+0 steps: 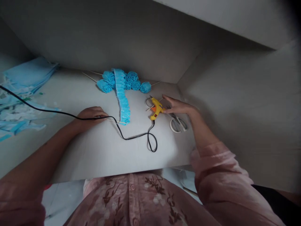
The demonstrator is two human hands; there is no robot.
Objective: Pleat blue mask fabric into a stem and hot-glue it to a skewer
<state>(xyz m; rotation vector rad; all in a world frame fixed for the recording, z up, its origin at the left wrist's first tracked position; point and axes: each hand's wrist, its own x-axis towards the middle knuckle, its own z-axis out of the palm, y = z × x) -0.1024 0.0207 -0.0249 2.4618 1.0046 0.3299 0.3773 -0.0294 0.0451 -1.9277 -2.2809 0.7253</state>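
Left hand (92, 113): fingers closed on a thin stick (111, 120), its tip at the near end of the ruffled blue strip (123, 108). Right hand (177, 106): open, thumb and forefinger spread at the yellow glue gun (157, 108); firm contact cannot be confirmed. The black cord (136, 137) crosses the left hand; a tug could jog the stick. Scissors (178, 124) beside the right hand could be knocked. Pulling the strip could disturb the blue flowers (132, 77) at its far end.
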